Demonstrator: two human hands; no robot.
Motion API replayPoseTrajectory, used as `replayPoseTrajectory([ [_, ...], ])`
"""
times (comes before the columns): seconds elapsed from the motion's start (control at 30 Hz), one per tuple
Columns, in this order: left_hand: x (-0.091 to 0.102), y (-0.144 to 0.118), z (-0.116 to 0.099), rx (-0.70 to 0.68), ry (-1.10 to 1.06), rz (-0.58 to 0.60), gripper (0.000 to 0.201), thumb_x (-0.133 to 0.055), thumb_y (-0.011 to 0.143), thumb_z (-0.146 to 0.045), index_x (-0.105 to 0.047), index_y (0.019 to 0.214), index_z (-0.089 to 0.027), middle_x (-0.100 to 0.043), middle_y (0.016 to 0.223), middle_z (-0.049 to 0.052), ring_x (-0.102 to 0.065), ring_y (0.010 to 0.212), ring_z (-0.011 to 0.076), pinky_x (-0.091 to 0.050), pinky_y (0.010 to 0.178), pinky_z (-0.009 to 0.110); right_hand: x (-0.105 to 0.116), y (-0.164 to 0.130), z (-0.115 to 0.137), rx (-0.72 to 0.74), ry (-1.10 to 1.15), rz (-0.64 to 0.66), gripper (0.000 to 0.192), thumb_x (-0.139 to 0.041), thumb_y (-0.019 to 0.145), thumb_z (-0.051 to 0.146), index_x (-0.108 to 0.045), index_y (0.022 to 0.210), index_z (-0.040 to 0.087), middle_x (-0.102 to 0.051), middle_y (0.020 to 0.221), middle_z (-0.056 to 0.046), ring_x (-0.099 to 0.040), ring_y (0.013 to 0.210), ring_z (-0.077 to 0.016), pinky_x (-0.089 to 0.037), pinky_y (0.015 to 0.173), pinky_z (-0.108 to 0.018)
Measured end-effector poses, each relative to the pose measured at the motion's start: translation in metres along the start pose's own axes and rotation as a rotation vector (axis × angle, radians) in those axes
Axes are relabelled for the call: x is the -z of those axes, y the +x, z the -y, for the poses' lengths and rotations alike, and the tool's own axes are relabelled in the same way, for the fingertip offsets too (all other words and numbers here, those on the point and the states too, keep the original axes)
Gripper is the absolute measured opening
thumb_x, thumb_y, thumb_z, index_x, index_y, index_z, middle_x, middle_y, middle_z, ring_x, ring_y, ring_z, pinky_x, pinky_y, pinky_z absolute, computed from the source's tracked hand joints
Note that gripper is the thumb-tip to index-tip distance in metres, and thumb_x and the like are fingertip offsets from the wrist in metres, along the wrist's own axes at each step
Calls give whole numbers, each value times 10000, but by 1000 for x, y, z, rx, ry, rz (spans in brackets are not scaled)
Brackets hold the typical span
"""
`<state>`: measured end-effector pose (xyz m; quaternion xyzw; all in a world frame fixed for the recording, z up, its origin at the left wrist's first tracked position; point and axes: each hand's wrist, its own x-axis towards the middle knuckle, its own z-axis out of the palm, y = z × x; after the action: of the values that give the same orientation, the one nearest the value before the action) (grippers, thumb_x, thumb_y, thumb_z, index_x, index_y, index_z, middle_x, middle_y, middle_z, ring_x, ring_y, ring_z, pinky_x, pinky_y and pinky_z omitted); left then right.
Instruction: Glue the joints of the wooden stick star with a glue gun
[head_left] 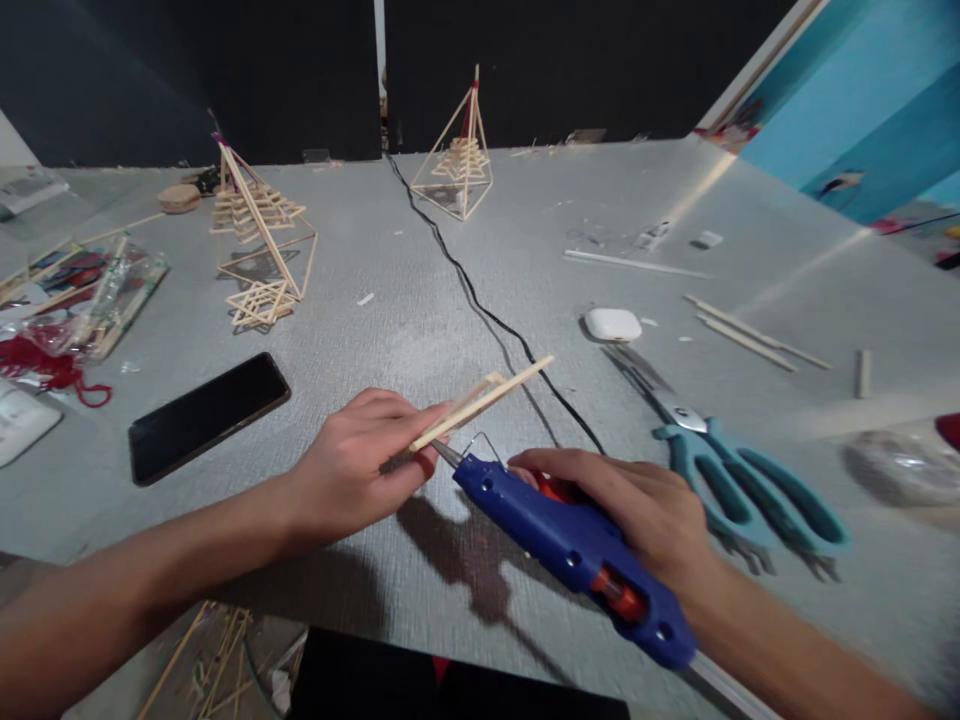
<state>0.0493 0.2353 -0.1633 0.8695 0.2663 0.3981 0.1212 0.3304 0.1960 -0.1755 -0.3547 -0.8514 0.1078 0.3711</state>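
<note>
While the left hand (360, 465) pinches joined wooden sticks (484, 400) above the grey table (420, 300), the right hand (637, 505) grips a blue glue gun (570, 545), its nozzle touching the sticks' near end, teal scissors (742, 485) lying just beside.

Left hand (360, 465) pinched shut; right hand (637, 505) curled (firm grip), forearms converging.

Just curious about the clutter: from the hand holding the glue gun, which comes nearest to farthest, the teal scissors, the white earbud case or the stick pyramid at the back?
From the right hand:
1. Teal scissors, just right of it.
2. White earbud case, farther up the table.
3. Stick pyramid, at the far edge.
</note>
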Motion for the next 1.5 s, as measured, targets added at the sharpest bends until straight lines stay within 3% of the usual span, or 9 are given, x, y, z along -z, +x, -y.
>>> replayPoseTrajectory([
  [0.27,2,-1,1,-33,35,-5,332,-680,1029,-84,-728,1357,-81,-842,1035,113,-767,913,186,-635,969,406,5,2,2,22,-62,-69,160,-561,1086,186,-645,1181,283,-771,825,1,-729,627,-174,-507,552,-300],
  [0.63,1,-1,1,-43,34,-12,414,-718,1006,-64,-698,1419,-102,-838,1046,113,-772,909,189,-632,972,421,5,6,2,93,-92,-36,187,-541,1076,120,-620,1203,231,-740,817,4,-725,646,-140,-510,578,-262],
  [0.97,4,-3,3,-78,148,19,459,-687,1034,-120,-643,1490,-120,-844,1122,117,-793,971,222,-629,980,464,4,8,4,66,-58,-41,154,-561,1086,153,-620,1193,245,-743,814,9,-697,616,-136,-512,577,-260],
  [1.13,5,1,-4,173,-26,-30,236,-680,1035,-204,-811,1231,-183,-874,1013,80,-823,911,211,-658,901,387,12,2,3,-150,35,-15,164,-530,1081,230,-637,1163,323,-762,801,12,-692,591,-166,-528,596,-291],
  [1.2,7,5,-10,325,-117,-27,168,-696,1037,-252,-849,1043,-182,-877,1086,107,-842,985,233,-672,873,358,16,0,2,-221,26,-14,180,-539,1065,256,-642,1193,328,-757,800,2,-688,600,-177,-527,612,-303],
  [1.27,11,8,-16,520,-283,6,223,-716,1034,-322,-846,954,-160,-864,1167,140,-848,1022,254,-679,885,357,18,-2,0,-237,1,-40,208,-558,1042,257,-637,1219,330,-749,806,3,-675,604,-174,-518,619,-299],
  [1.33,15,11,-20,719,-478,43,305,-747,1018,-399,-831,1130,-128,-870,1122,152,-850,968,249,-674,905,372,17,-2,-2,-234,-17,-76,219,-579,1022,249,-628,1219,329,-726,791,16,-648,587,-163,-499,607,-288],
  [1.43,18,12,-20,890,-709,75,655,-797,996,-453,-633,1516,-90,-876,937,110,-839,890,217,-652,913,367,13,-2,-5,-259,-24,-114,209,-604,999,241,-630,1192,318,-702,771,29,-632,582,-156,-483,595,-281],
  [1.5,19,11,-18,949,-846,81,747,-831,980,-471,-578,1571,-91,-869,896,95,-831,862,199,-635,866,325,11,0,-5,-297,-23,-133,194,-622,989,248,-641,1170,313,-704,769,35,-639,590,-156,-482,590,-280],
])
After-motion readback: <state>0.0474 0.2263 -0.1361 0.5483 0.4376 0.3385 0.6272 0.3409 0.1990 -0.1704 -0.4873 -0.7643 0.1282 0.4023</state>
